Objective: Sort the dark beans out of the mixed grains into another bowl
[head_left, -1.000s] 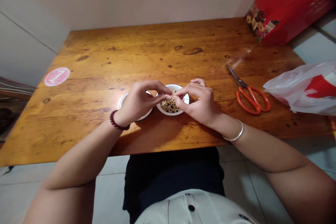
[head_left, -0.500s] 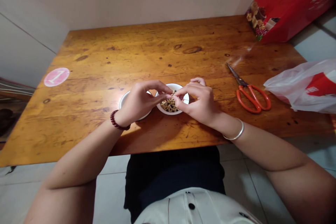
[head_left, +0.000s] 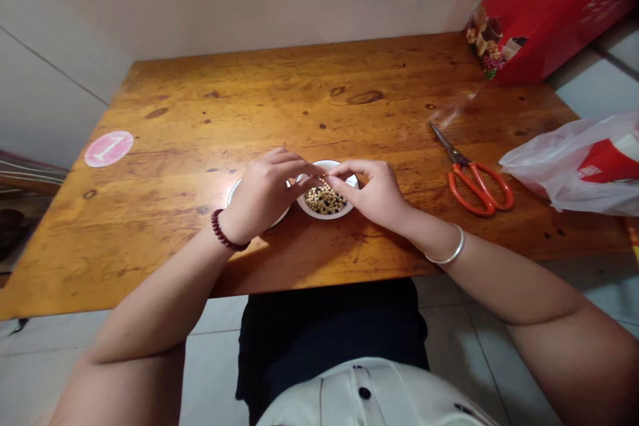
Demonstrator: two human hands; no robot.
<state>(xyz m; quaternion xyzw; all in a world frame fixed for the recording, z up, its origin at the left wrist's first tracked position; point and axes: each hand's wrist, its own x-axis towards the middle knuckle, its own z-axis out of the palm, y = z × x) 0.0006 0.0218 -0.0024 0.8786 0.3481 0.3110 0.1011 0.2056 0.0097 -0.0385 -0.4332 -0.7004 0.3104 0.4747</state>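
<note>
A white bowl holds small round tan pieces mixed with black ones; they look like beans or beads. My left hand reaches over it from the left, with thumb and index finger pinched together. From the right, my right hand meets it in a pinch at the fingertips. Whatever is between the fingers is too small to make out. A second white bowl stands under my left hand, which hides most of it and its contents.
Scissors with orange handles lie open on the wooden table, right of my hands. Beyond them are a white plastic bag and a red printed box or bag. A round pink sticker marked 1 is at the left.
The fingers of both hands have shifted a little above the bowl, and the right hand's outer fingers have curled in. More of the bowl's contents shows. The bowls stay in place.
</note>
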